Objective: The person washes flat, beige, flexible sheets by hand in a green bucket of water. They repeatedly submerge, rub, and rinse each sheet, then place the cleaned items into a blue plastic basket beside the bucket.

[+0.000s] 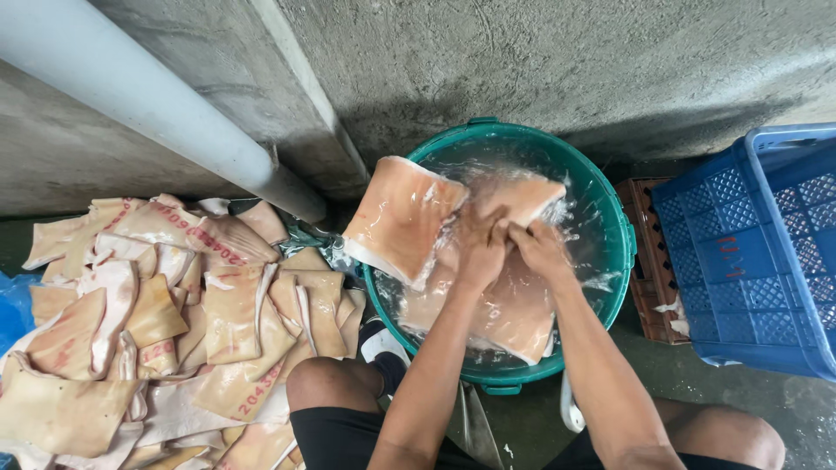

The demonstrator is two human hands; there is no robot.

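Observation:
A green tub (620, 228) full of water stands on the floor in front of me. Both hands are over it, pressed together on a pale pink slab of pork skin (509, 309) that lies wet in the tub. My left hand (482, 248) and my right hand (540, 248) grip this slab near its upper part, fingers closed, with water splashing around them. Another slab (402, 218) leans over the tub's left rim, half out of the water.
A heap of several pork skin pieces (165, 322) lies on the floor at the left. A blue plastic crate (758, 252) stands at the right, with a brown crate (649, 261) beside it. A grey pipe (157, 104) runs along the concrete wall. My knees frame the tub.

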